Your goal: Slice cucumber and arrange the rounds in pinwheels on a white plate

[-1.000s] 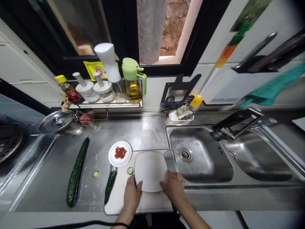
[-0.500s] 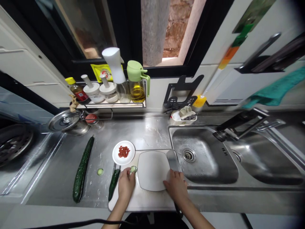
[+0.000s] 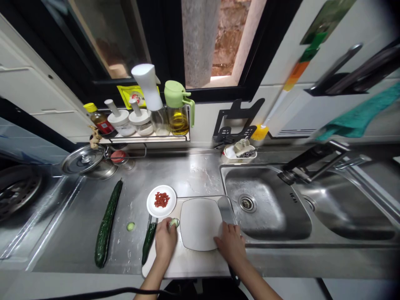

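My left hand [image 3: 165, 239] pinches a small cut piece of cucumber [image 3: 174, 222] just left of a white square plate [image 3: 201, 225]. That plate lies on a pale cutting board [image 3: 184, 264]. My right hand [image 3: 230, 241] rests with its fingers extended at the plate's right edge, partly over a wide-bladed knife [image 3: 226, 208]. Beside my left hand, a shorter dark green cucumber piece [image 3: 149, 243] lies along the board's left edge, with a narrow blade [image 3: 150, 219] showing at its upper end. Above it stands a round white plate [image 3: 151, 203] of chopped red pieces [image 3: 161, 199].
A whole cucumber [image 3: 108, 225] and a cucumber end slice [image 3: 130, 226] lie on the steel counter [image 3: 84, 233]. A lidded pot [image 3: 90, 162] stands at back left, below a seasoning shelf [image 3: 150, 138]. A double sink [image 3: 268, 204] with a black faucet [image 3: 308, 162] is at right.
The view has shifted very slightly. Both hands keep nearly the same places, the left still on the cucumber piece and the right at the plate's edge.
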`<state>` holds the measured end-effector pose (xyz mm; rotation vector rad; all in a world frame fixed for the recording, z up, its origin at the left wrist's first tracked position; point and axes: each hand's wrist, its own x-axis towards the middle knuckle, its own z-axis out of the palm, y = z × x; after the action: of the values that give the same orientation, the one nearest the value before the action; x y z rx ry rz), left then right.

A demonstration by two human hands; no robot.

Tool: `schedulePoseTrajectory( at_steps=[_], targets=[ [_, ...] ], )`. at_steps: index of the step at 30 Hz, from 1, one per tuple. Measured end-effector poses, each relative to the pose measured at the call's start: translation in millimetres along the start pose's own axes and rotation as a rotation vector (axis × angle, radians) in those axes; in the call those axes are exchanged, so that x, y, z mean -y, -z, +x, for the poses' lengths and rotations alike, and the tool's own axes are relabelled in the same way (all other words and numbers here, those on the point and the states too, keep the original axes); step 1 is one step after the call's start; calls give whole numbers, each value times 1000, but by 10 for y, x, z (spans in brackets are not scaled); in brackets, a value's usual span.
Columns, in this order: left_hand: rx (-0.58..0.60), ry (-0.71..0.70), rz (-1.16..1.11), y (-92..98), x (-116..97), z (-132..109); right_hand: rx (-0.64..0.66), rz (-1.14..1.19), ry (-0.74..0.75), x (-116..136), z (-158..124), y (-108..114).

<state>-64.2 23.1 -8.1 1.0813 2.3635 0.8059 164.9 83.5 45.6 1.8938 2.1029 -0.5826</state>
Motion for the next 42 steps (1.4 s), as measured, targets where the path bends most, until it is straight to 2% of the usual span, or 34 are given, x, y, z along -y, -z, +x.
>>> schedulePoseTrajectory(
  at_steps=[18, 23, 28, 30, 34, 37, 42],
  targets=[
    [72, 14, -13, 22, 0, 50, 3, 24, 1, -33, 26, -24],
    [66, -50, 36, 28, -1, 66, -11, 13, 5, -48, 40, -68],
    [60, -149, 56, 90, -47, 70, -6, 8, 15, -64, 27, -23],
    [93, -181, 46, 143, -89, 63, -16, 18, -10, -70, 17, 10],
    [255, -217, 56, 230, -218, 41, -99, 79, -46, -31, 41, 67],
    [367, -260, 22, 240, -350, 32, -76, 200, 89, 74, 121, 90],
    [517, -349, -82, 220, -584, 39, 55, 481, 433, 293, 300, 70]
  ],
)
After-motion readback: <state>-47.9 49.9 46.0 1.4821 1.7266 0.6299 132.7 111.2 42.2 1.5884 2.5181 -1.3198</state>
